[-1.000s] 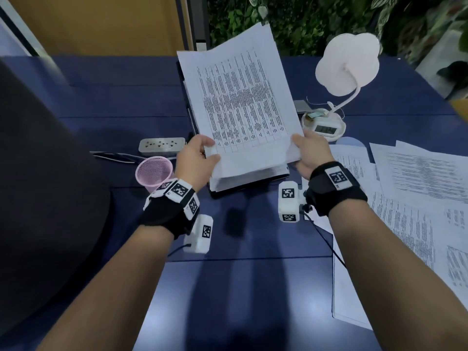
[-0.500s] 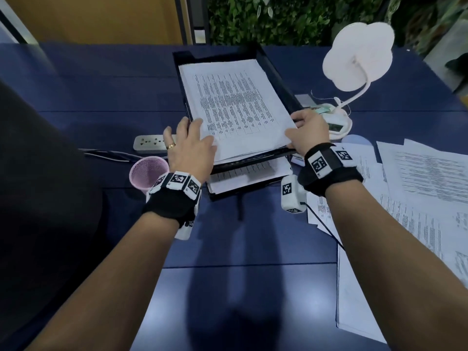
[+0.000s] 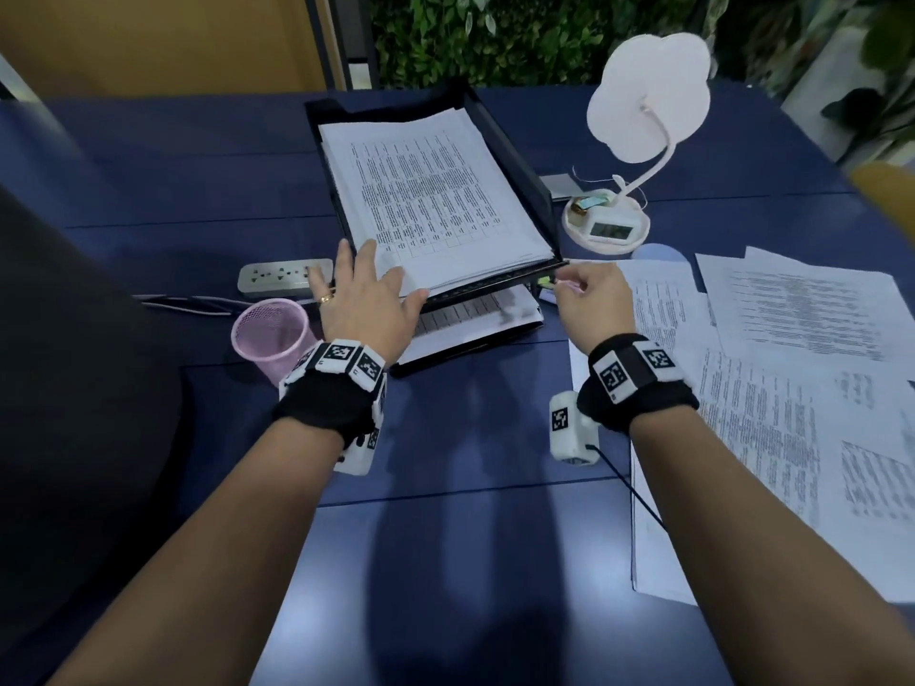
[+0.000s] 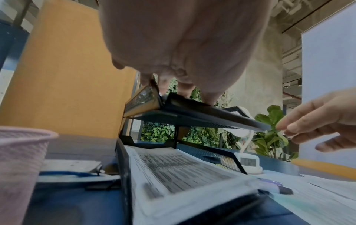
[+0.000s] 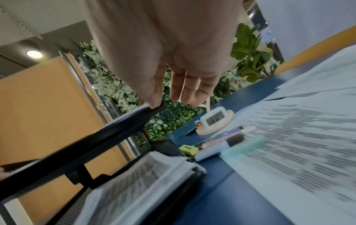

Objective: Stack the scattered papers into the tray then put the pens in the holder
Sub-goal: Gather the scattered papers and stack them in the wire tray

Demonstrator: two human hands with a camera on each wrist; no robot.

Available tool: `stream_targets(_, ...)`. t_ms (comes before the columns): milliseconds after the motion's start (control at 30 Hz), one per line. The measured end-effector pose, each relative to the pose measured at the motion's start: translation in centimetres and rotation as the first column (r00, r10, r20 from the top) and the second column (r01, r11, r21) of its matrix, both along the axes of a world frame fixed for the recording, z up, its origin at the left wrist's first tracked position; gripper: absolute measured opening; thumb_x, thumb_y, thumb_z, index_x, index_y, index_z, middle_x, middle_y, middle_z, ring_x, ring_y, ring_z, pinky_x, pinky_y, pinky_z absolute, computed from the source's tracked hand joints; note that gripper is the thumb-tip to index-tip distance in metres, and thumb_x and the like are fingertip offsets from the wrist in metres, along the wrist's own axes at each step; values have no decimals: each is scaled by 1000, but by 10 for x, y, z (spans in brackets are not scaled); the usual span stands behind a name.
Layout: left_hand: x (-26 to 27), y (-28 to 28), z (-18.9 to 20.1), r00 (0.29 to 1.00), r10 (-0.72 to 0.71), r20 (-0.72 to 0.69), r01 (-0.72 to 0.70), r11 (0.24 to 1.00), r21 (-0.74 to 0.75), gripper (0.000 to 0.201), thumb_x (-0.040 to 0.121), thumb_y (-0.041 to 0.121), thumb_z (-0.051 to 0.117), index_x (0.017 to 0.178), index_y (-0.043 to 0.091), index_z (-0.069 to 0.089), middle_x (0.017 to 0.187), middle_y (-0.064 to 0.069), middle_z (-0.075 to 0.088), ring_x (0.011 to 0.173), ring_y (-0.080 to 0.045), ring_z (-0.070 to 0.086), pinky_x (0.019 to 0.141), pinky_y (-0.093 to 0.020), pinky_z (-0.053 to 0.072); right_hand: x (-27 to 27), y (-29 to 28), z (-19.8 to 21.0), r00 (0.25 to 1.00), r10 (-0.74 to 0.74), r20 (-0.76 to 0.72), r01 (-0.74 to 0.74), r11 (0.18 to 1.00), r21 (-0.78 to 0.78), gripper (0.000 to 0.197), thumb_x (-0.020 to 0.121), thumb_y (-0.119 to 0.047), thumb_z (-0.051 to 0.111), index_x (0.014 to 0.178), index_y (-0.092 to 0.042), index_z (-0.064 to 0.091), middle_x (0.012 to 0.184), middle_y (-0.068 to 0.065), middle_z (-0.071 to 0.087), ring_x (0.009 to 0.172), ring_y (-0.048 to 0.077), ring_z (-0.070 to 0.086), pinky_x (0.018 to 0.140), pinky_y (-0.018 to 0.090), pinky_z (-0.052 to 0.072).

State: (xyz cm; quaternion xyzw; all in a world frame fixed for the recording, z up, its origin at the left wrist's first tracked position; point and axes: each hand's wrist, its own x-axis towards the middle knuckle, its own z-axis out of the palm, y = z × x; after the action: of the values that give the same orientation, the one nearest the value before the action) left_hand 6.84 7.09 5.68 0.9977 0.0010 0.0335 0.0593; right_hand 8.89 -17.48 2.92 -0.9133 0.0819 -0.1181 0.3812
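Observation:
A black two-tier tray (image 3: 515,156) stands at the middle back of the blue desk. A stack of printed papers (image 3: 426,200) lies in its upper tier, and more sheets (image 3: 475,319) lie in the lower tier. My left hand (image 3: 366,294) lies flat with straight fingers on the stack's near left corner. My right hand (image 3: 589,294) holds nothing; its fingers are relaxed and its thumb (image 5: 154,102) touches the tray's front right corner. Scattered papers (image 3: 792,349) cover the desk on the right. Several pens (image 5: 227,140) lie beside the tray. The pink mesh holder (image 3: 270,336) stands left of my left wrist.
A white lamp (image 3: 643,101) with a clock base (image 3: 609,230) stands right of the tray. A power strip (image 3: 282,278) with its cable lies behind the holder. A large dark shape (image 3: 74,388) fills the left side. Plants line the back.
The sheaf I held up in both hands now lies in the upper tier. My left hand flattened onto it; my right hand let go and drew back to the tray's corner.

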Motion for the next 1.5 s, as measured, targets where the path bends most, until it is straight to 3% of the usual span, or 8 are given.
stream_targets(367, -54, -74, -37, 973, -207, 100, 215, 974, -76, 55, 86, 33, 59, 137, 22, 41, 156, -10, 17, 146, -30, 4, 114, -53, -1, -91, -77, -55, 919, -151, -364, 122, 987, -102, 26, 89, -13, 56, 113, -9, 67, 124, 16, 57, 105, 32, 59, 84, 26, 41)
stream_targets(633, -62, -128, -73, 883, -406, -235, 390, 914, -116, 56, 92, 40, 52, 143, 24, 34, 158, -6, 10, 146, -25, 3, 116, -44, 8, -114, -148, -83, 814, -309, -491, 199, 944, -265, 33, 91, -18, 48, 122, -20, 61, 139, 9, 46, 125, 31, 47, 101, 42, 43)
stream_targets(733, -65, -150, -86, 830, -427, -360, 412, 903, -120, 63, 90, 46, 52, 146, 27, 28, 159, -5, 5, 147, -24, 1, 117, -45, 7, -120, -171, -82, 732, -361, -578, 173, 919, -355, 47, 89, -31, 53, 135, -30, 45, 154, 8, 23, 142, 34, 20, 110, 59, 24)
stream_targets(833, -65, -171, -92, 797, -433, -421, 423, 898, -124, 69, 89, 50, 51, 148, 28, 23, 160, -3, 2, 147, -23, -2, 117, -45, 5, -124, -184, -77, 630, -318, -709, 21, 919, -394, 71, 90, -51, 45, 150, -27, 15, 159, 13, 2, 144, 41, 2, 115, 55, 11)
stream_targets(1000, -62, -199, -97, 768, -482, -422, 460, 873, -161, 69, 92, 52, 46, 150, 29, 16, 160, 0, 2, 147, -21, -2, 118, -45, 3, -130, -163, -77, 611, -209, -764, -94, 939, -331, 68, 90, -51, 39, 149, -36, 7, 159, 4, -1, 142, 44, 1, 109, 66, 20)
stream_targets(1100, -63, -210, -102, 707, -541, -455, 540, 829, -147, 73, 91, 60, 40, 151, 33, 8, 160, 2, -4, 147, -20, -7, 118, -47, 0, -132, -151, -72, 602, -179, -778, -159, 928, -337, 57, 94, -42, 36, 147, -36, 15, 157, 3, 9, 138, 46, 14, 103, 62, 34)
stream_targets(1233, -67, -209, -114, 664, -507, -550, 570, 819, -67, 87, 82, 75, 37, 149, 38, -4, 158, 5, -16, 146, -20, -15, 116, -53, -5, -126, -148, -63, 661, -145, -736, -278, 864, -420, 42, 95, -28, 36, 136, -29, 41, 131, 7, 51, 114, 34, 54, 87, 42, 51)
stream_targets(1500, -69, -180, -115, 671, -489, -557, 568, 822, -39, 88, 79, 74, 43, 148, 43, -3, 158, 10, -14, 146, -18, -15, 110, -59, -14, -111, -166, -54, 713, -247, -657, -18, 929, -369, 34, 93, -29, 47, 125, -30, 55, 124, 2, 59, 111, 27, 56, 96, 45, 46)
